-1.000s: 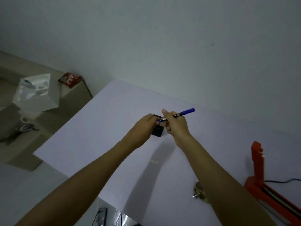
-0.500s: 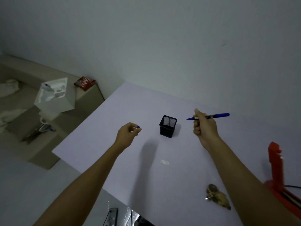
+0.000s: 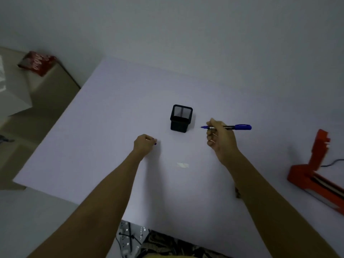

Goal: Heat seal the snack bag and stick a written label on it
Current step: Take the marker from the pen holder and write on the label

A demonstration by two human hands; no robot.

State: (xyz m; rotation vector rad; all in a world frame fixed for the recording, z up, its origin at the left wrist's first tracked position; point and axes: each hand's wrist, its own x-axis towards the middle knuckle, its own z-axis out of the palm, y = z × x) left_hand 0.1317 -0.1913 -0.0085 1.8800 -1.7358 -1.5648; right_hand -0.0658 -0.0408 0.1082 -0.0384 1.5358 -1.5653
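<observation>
My left hand (image 3: pixel 144 144) pinches the small blue cap (image 3: pixel 155 143), and the pale label (image 3: pixel 182 165) lies flat on the worktop (image 3: pixel 104 127) just nearer me and to its right. The black mesh cup (image 3: pixel 181 118) stands between my grips. My right hand (image 3: pixel 220 138) grips the uncapped pen (image 3: pixel 228 127), long axis crosswise, tip leftward; the label sits nearer me and left of it across bare worktop, the snack bag mostly hidden under my right forearm.

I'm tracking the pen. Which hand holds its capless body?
The right hand holds the pen, tip bared; the left hand pinches only the small blue cap.

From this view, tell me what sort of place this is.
Probably a home or small workroom packing desk: a white table against a plain wall, a red heat sealer, a black mesh pen holder.
</observation>
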